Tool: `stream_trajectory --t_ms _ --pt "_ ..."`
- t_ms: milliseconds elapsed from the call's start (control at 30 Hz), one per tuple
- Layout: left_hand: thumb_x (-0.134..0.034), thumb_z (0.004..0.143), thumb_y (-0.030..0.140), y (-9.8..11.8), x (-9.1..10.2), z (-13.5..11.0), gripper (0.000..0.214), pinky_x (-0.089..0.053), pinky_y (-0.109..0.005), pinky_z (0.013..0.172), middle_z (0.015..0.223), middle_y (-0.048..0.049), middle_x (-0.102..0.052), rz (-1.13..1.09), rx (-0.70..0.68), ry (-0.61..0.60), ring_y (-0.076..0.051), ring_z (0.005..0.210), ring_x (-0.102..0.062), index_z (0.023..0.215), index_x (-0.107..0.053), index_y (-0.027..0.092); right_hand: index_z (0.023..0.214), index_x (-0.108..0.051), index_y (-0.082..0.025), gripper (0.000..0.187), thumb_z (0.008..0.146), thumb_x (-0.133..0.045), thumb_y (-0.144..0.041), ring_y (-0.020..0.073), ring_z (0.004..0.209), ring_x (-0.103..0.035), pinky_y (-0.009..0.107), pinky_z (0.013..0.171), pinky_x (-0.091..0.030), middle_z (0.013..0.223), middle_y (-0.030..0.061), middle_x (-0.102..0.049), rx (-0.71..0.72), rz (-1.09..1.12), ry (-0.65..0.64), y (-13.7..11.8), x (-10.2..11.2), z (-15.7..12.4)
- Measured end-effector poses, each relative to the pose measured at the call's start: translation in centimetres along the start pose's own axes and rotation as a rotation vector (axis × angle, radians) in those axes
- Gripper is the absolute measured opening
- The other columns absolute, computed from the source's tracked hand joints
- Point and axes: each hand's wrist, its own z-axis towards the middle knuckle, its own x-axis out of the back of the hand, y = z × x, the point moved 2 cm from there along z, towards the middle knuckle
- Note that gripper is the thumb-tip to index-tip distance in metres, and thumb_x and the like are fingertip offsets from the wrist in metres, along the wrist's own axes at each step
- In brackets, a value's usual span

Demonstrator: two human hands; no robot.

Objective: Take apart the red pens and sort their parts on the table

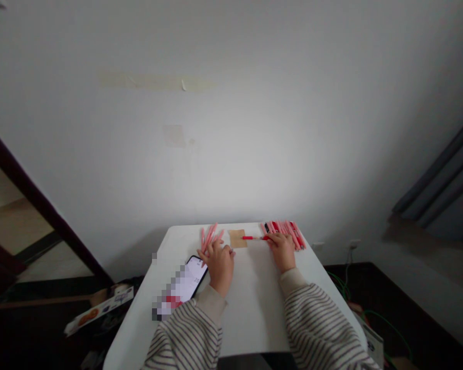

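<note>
My right hand [283, 252] grips one end of a slim red pen [248, 238] with a pale middle. The pen lies level, its other end over a small tan paper square [238, 243] on the table. To the left, my left hand [220, 264] rests low with bent fingers. Its thumb and a finger come together at a small greyish bit that I cannot make out. Several pink pens [208, 237] lie just beyond my left hand. Beyond and beside my right fingers is a bigger row of pink and red pens [293, 232].
A lit phone [188, 280] lies left of my left wrist on the white table [254, 308]. The wall [231, 169] stands right behind the table. Boxes [104, 311] are on the floor at left; green cables [341, 285] and a socket [355, 243] are at right.
</note>
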Motion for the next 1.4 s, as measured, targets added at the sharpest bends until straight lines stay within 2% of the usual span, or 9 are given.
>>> stream_trajectory --t_ms 300,533,633,933,1400 --pt "-0.064 0.078 0.031 -0.2 0.5 0.4 0.008 -0.015 -0.068 0.105 0.120 -0.0039 -0.059 -0.060 0.018 -0.002 -0.028 0.120 -0.043 0.081 -0.070 0.028 0.096 -0.074 -0.029 0.024 0.086 -0.053 -0.032 0.0255 0.099 -0.047 0.035 0.081 -0.029 0.101 0.0037 -0.070 0.022 -0.020 -0.005 -0.4 0.1 -0.1" --pt "-0.063 0.079 0.032 -0.2 1.0 0.8 0.024 -0.022 -0.059 0.107 0.121 -0.0054 -0.059 -0.144 0.016 0.006 -0.027 0.120 -0.046 0.102 -0.065 0.030 0.095 -0.075 -0.029 0.025 0.088 -0.052 -0.033 0.0255 0.100 -0.048 0.037 0.083 -0.029 0.099 0.0046 -0.070 0.067 0.020 -0.015 -0.7 0.1 -0.1" --pt "-0.062 0.079 0.036 -0.2 1.2 0.9 0.027 -0.026 -0.054 0.106 0.120 -0.0059 -0.059 -0.165 -0.016 0.018 -0.027 0.119 -0.047 0.105 -0.066 0.031 0.093 -0.075 -0.028 0.025 0.088 -0.052 -0.033 0.0259 0.100 -0.047 0.038 0.085 -0.029 0.099 0.0048 -0.070 0.067 0.052 -0.019 -0.7 -0.1 -0.1" --pt "-0.059 0.082 0.037 -0.2 1.2 0.9 0.014 -0.023 -0.051 0.107 0.115 -0.0036 -0.061 -0.225 -0.073 0.045 -0.024 0.116 -0.048 0.086 -0.072 0.031 0.090 -0.076 -0.029 0.026 0.089 -0.051 -0.036 0.0251 0.098 -0.049 0.039 0.087 -0.033 0.096 0.0040 -0.071 0.122 0.107 -0.057 -0.9 -0.5 -0.1" --pt "-0.058 0.083 0.034 -0.3 0.9 0.9 0.014 -0.022 -0.053 0.106 0.114 -0.0040 -0.060 -0.249 -0.082 0.063 -0.024 0.116 -0.048 0.086 -0.072 0.032 0.091 -0.076 -0.028 0.024 0.088 -0.053 -0.033 0.0255 0.100 -0.050 0.039 0.086 -0.033 0.098 0.0043 -0.071 0.133 0.114 -0.038 -0.2 -0.9 0.1"
